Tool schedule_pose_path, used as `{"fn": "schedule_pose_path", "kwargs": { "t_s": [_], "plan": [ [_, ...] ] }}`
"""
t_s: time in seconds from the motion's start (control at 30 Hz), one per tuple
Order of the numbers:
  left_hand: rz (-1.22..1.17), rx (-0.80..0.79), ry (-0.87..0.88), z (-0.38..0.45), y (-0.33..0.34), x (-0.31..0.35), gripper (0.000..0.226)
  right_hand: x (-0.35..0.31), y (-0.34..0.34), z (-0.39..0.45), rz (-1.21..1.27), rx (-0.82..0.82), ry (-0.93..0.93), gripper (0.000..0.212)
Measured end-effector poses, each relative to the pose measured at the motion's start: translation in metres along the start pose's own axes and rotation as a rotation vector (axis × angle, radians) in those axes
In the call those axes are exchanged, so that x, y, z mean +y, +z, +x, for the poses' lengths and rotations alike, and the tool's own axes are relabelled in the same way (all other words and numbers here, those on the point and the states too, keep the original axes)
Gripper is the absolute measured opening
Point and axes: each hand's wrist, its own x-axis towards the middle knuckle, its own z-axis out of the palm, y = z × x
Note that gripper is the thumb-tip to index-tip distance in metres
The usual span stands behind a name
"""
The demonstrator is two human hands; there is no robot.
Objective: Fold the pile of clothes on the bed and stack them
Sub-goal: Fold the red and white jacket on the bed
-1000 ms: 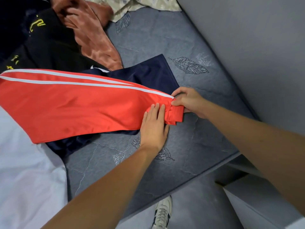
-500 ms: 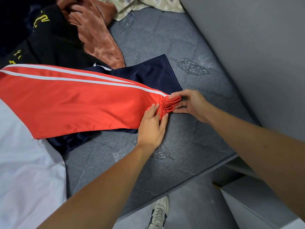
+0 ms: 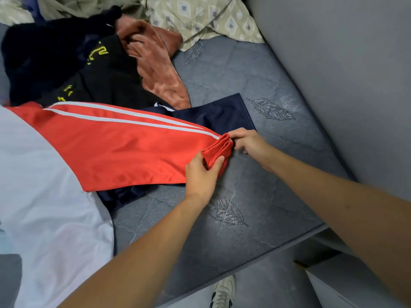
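Observation:
A red garment with two white stripes (image 3: 120,147) lies stretched across the grey mattress (image 3: 255,218), over a navy garment (image 3: 222,112). Its ribbed cuff (image 3: 216,150) points right and is lifted off the bed. My left hand (image 3: 203,172) grips the cuff's near side between thumb and fingers. My right hand (image 3: 246,141) pinches the cuff's far end. A pile of unfolded clothes sits at the back left: a black garment with yellow lettering (image 3: 89,72) and a rust-coloured cloth (image 3: 158,70).
A white garment (image 3: 44,207) covers the bed's left side. A patterned beige sheet (image 3: 200,18) lies bunched at the head. A grey wall (image 3: 344,74) runs along the right. The mattress edge is near me, with my shoe (image 3: 222,294) on the floor and a white cabinet (image 3: 347,285) at lower right.
The cuff was pressed flat under my left hand. Both hands have since gathered it and lifted it off the mattress. The camera has tilted up, showing more of the pile.

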Motion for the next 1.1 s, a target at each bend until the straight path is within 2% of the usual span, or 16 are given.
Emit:
{"fn": "schedule_pose_path", "kwargs": {
  "t_s": [0.13,0.23,0.37,0.47,0.63,0.73,0.87,0.93,1.0,1.03,1.1],
  "plan": [
    [-0.010,0.069,-0.007,0.009,-0.043,0.003,0.022,-0.033,0.025,0.012,-0.210,-0.056,-0.182,0.024],
    [0.022,0.131,0.009,0.013,-0.079,0.002,0.027,-0.057,0.050,0.026,-0.305,-0.102,-0.196,0.011],
    [0.014,0.185,-0.020,0.017,-0.129,-0.009,0.026,-0.088,0.095,0.031,-0.351,-0.087,-0.282,0.009],
    [0.025,0.239,-0.051,0.019,-0.170,-0.020,0.028,-0.103,0.124,0.034,-0.507,-0.078,-0.289,0.015],
    [0.010,0.312,-0.075,0.026,-0.222,-0.023,0.029,-0.128,0.163,0.046,-0.603,0.060,-0.386,0.006],
    [0.184,0.379,-0.012,0.036,-0.244,-0.015,0.033,-0.136,0.189,0.056,-0.652,0.133,-0.475,0.008],
    [0.691,0.440,0.130,0.038,-0.266,-0.012,0.053,-0.118,0.201,0.060,-0.854,0.251,-0.413,0.046],
    [0.843,0.371,0.376,0.032,-0.265,-0.014,0.055,-0.111,0.196,0.059,-0.846,0.319,-0.319,0.064],
    [0.823,0.184,0.634,0.019,-0.247,-0.021,0.050,-0.107,0.187,0.059,-0.837,0.351,-0.210,0.077],
    [0.808,0.077,0.677,0.010,-0.235,-0.026,0.050,-0.106,0.181,0.060,-0.811,0.351,-0.147,0.082],
    [0.811,-0.113,0.593,-0.007,-0.207,-0.036,0.064,-0.105,0.168,0.062,-0.664,0.328,-0.029,0.086]
  ]
}}
